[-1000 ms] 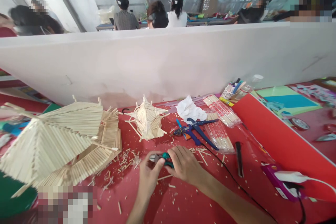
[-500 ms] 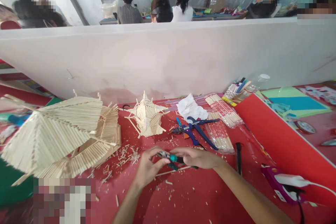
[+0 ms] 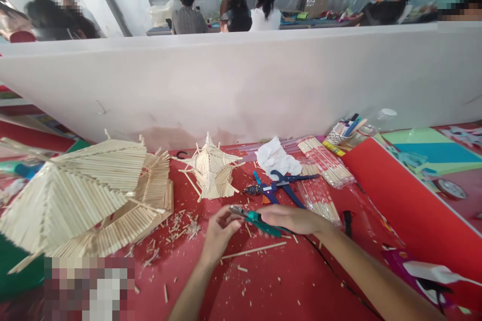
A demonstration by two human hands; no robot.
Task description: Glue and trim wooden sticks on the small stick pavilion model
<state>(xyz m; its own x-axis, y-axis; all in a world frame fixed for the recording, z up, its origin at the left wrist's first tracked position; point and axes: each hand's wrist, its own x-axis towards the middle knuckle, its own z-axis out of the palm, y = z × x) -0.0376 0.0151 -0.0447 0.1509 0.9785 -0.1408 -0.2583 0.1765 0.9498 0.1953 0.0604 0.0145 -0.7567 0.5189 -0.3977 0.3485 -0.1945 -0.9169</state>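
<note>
My right hand [image 3: 291, 219] is closed round the teal handles of small cutting pliers [image 3: 253, 217], whose metal jaws point left. My left hand [image 3: 218, 231] is pinched at the jaws, fingers together; what it holds there is too small to make out. A thin wooden stick [image 3: 253, 250] lies on the red table [image 3: 263, 286] just below both hands. A small stick-built roof model [image 3: 211, 169] stands behind the hands. A large stick-built roof model [image 3: 83, 195] fills the left side.
Blue glue gun [image 3: 276, 186], crumpled white tissue [image 3: 276, 159] and packs of sticks [image 3: 324, 165] lie behind my right hand. Stick offcuts litter the table. A red board [image 3: 406, 205] slants at right; a white partition [image 3: 241, 85] rises behind, with people seated beyond it.
Both hands lifted the pliers slightly up and to the right. The long stick that was under the hands now lies free on the table below them.
</note>
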